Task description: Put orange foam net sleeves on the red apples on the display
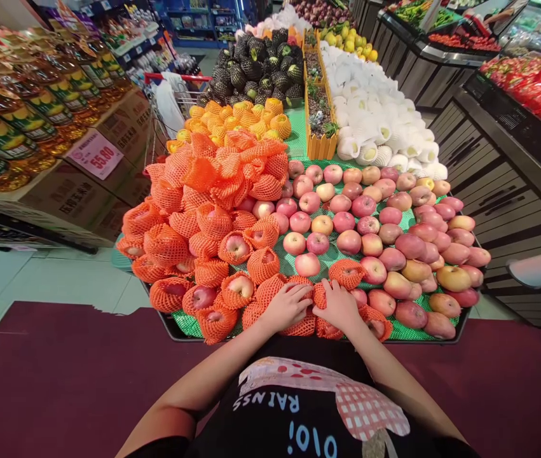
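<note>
Green mesh mat (299, 143); left hand (288, 306) and right hand (339, 306) clasp round orange foam-netted apple (309, 313)

Bright orange foam mesh sleeves (213, 222) wrap pink-red round apples (346, 222), which lie on a green mesh mat covering the surface (299, 137). White foam-wrapped fruit (375, 121) sits beyond. The dark maroon floor mat (60, 381) borders pale green tiles (36, 280).

apples (348, 242): smooth, glossy | sleeves (213, 222): orange foam mesh | mat (299, 137): green plastic netting
</note>
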`<state>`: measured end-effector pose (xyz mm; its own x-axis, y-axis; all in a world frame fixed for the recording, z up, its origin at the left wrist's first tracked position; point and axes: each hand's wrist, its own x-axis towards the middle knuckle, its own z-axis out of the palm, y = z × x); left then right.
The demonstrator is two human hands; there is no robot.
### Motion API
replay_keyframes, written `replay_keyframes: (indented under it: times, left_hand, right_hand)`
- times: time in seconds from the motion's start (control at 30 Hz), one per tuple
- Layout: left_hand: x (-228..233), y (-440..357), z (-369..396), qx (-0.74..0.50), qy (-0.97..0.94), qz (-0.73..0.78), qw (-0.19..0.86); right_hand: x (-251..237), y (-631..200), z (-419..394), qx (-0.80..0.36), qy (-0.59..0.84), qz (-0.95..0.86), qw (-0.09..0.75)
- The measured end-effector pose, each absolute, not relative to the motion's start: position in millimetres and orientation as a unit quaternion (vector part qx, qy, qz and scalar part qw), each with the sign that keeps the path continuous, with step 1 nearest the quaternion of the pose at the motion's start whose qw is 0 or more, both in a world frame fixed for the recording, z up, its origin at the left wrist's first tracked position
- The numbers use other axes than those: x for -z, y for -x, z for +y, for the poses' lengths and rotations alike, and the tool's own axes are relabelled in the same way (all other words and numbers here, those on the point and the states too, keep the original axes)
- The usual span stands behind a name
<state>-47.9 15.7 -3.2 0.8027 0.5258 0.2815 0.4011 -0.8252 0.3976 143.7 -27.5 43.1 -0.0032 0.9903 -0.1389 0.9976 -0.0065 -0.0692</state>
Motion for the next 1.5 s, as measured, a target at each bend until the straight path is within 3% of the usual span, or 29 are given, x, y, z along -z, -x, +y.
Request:
replay_keyframes:
  times: [0.3, 0.47, 0.6, 0.77, 0.87, 1.03, 1.13, 1.23, 1.3, 1.4, 1.5]
  left_hand:
    - [-7, 44, 16, -0.170, -0.940, 0.248, 0.160]
    - [-21, 46, 22, -0.165, -0.939, 0.232, 0.191]
    - [-52, 65, 54, -0.290, -0.892, 0.278, 0.209]
    - [-90, 113, 130, -0.465, -0.720, 0.510, 0.073]
    - [-104, 146, 179, -0.532, -0.593, 0.601, 0.055]
    - [-119, 182, 230, -0.546, -0.498, 0.655, 0.158]
    - [-123, 184, 219, -0.574, -0.517, 0.628, 0.098]
    - [-122, 171, 178, -0.633, -0.547, 0.548, 0.001]
    - [-119, 156, 142, -0.671, -0.562, 0.484, 0.005]
    - [-112, 127, 87, -0.667, -0.614, 0.373, 0.198]
    - [-100, 98, 45, -0.528, -0.676, 0.254, 0.446]
  right_hand:
    - [-19, -133, -24, -0.078, -0.690, 0.719, -0.040]
    - [-13, -132, -21, -0.065, -0.692, 0.717, -0.056]
    - [-12, -152, -33, -0.003, -0.653, 0.744, -0.139]
    - [-26, -168, -61, -0.027, -0.635, 0.719, -0.283]
    - [-36, -171, -74, -0.037, -0.635, 0.690, -0.345]
    - [-40, -174, -81, -0.044, -0.620, 0.664, -0.416]
    - [-40, -172, -80, -0.032, -0.618, 0.643, -0.451]
    - [-45, -166, -79, 0.034, -0.624, 0.608, -0.489]
    - [-52, -160, -76, 0.134, -0.629, 0.571, -0.510]
    - [-65, -146, -68, 0.349, -0.594, 0.483, -0.540]
    - [-75, -128, -61, 0.543, -0.486, 0.406, -0.551]
